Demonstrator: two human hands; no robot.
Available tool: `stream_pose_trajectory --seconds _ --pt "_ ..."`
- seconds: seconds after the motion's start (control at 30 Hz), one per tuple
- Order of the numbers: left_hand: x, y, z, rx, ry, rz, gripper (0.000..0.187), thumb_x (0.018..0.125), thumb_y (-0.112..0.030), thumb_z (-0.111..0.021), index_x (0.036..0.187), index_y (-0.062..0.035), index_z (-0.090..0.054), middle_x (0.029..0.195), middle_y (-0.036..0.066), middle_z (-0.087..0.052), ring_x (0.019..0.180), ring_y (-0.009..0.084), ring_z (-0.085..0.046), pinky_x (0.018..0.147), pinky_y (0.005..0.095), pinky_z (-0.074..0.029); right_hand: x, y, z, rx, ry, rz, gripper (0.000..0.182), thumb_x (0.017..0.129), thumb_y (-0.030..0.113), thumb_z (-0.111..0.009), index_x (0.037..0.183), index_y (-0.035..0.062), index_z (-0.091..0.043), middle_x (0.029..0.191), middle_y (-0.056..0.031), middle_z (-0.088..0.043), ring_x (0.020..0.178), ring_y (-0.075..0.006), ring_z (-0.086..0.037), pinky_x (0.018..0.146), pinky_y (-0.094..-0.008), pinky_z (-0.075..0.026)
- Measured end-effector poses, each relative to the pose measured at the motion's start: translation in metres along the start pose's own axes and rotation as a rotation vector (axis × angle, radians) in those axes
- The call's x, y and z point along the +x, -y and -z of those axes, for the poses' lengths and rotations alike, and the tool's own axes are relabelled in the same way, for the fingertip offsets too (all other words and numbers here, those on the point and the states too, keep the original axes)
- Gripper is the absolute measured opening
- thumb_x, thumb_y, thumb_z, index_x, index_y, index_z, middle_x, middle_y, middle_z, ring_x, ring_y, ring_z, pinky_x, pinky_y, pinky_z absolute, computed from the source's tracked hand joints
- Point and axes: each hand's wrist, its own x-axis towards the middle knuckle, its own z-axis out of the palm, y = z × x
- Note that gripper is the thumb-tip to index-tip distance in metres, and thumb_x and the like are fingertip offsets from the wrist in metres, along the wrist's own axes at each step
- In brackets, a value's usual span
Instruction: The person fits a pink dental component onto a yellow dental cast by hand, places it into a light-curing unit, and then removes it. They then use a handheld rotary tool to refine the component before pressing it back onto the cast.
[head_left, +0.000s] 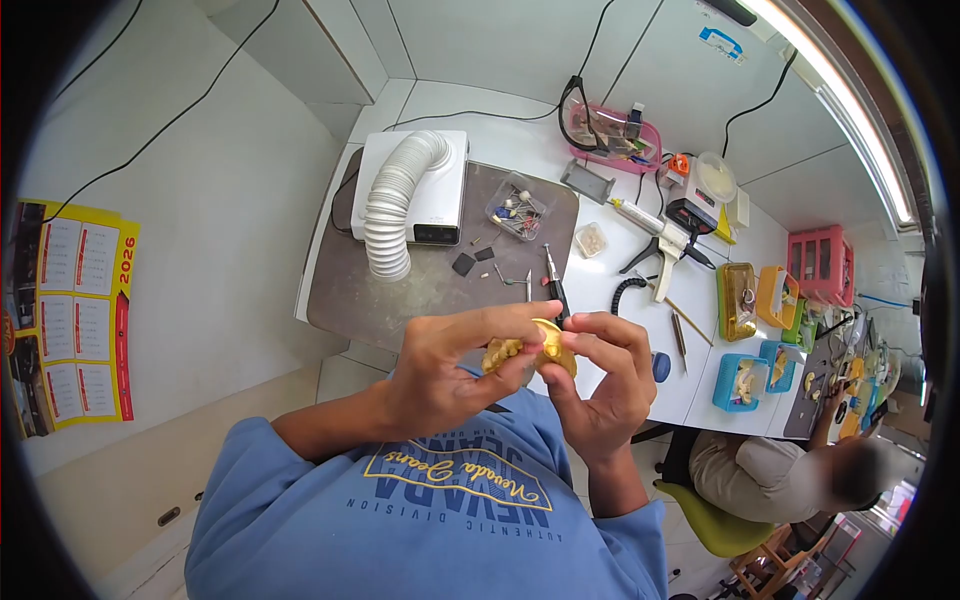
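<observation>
Two yellowish pieces that look like dental models are held up in front of my chest, near the table's front edge. My left hand (465, 355) pinches the irregular, jagged piece (502, 352) with fingers curled around it. Its fingertips also reach the rounder yellow piece (555, 350). My right hand (605, 385) grips that rounder piece between thumb and fingers. The two pieces are side by side; whether they touch is hidden by my fingertips. Just beyond my hands, a black and silver handpiece (555, 285) lies on the table.
A white unit (437, 195) with a ribbed hose (388, 210) stands on the dark mat (340, 285). Beyond are a box of burs (518, 207), a pink basket (640, 140), and a dispensing gun (665, 240). Blue trays (740, 383) and a seated person (750, 475) are at right.
</observation>
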Motion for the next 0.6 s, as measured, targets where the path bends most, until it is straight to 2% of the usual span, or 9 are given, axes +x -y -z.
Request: stream_pose_trajectory --seconds 0.07,0.2,0.27,0.4,0.47,0.6 --pt "-0.003 0.003 -0.002 -0.335 -0.003 0.191 0.019 0.087 0.006 -0.060 0.104 0.0000 -0.054 0.120 0.029 -0.061 0.106 0.0258 -0.065 0.085 0.0329 -0.057 0.004 0.006 -0.001 0.026 0.007 -0.010 0.035 0.071 0.013 -0.084 0.102 0.0044 -0.069 0.102 -0.0144 -0.066 0.090 -0.0240 -0.067 0.073 -0.0287 -0.056" --pt "-0.007 0.007 -0.007 -0.521 -0.018 0.312 0.016 0.089 0.005 -0.059 0.103 0.0003 -0.055 0.122 0.030 -0.059 0.112 0.0275 -0.062 0.090 0.0361 -0.055 0.006 0.012 -0.003 0.055 0.040 -0.065 0.034 0.070 0.011 -0.084 0.101 0.0031 -0.071 0.101 -0.0134 -0.068 0.086 -0.0228 -0.069 0.070 -0.0290 -0.056" --pt "-0.005 0.002 -0.006 -0.618 -0.049 0.428 0.015 0.089 0.004 -0.059 0.103 0.0001 -0.055 0.124 0.028 -0.058 0.110 0.0248 -0.063 0.091 0.0351 -0.055 0.006 0.013 -0.003 0.075 0.049 -0.130 0.031 0.071 0.008 -0.083 0.100 0.0028 -0.072 0.100 -0.0125 -0.068 0.085 -0.0215 -0.069 0.070 -0.0287 -0.056" --pt "0.001 -0.001 0.002 -0.428 0.021 0.466 0.017 0.088 0.002 -0.062 0.104 0.0000 -0.056 0.126 0.024 -0.058 0.106 0.0219 -0.064 0.091 0.0331 -0.054 0.007 0.010 -0.002 0.099 0.074 -0.249 0.026 0.074 0.001 -0.078 0.099 0.0024 -0.072 0.099 -0.0109 -0.069 0.083 -0.0189 -0.069 0.068 -0.0275 -0.055" --pt "0.003 -0.002 0.001 -0.296 0.000 0.360 0.019 0.086 0.001 -0.065 0.104 -0.0002 -0.059 0.124 0.020 -0.060 0.102 0.0193 -0.065 0.088 0.0307 -0.055 0.010 0.012 -0.001 0.056 0.073 -0.225 0.026 0.074 0.001 -0.077 0.100 0.0022 -0.072 0.099 -0.0107 -0.069 0.082 -0.0186 -0.069 0.067 -0.0274 -0.055" --pt "-0.001 0.007 -0.002 -0.191 -0.018 0.240 0.020 0.086 0.001 -0.066 0.104 0.0001 -0.060 0.120 0.018 -0.062 0.101 0.0186 -0.066 0.087 0.0307 -0.055 0.014 0.017 0.001 0.011 0.091 -0.215 0.025 0.075 0.000 -0.076 0.100 0.0024 -0.073 0.100 -0.0113 -0.069 0.081 -0.0174 -0.069 0.065 -0.0261 -0.055"
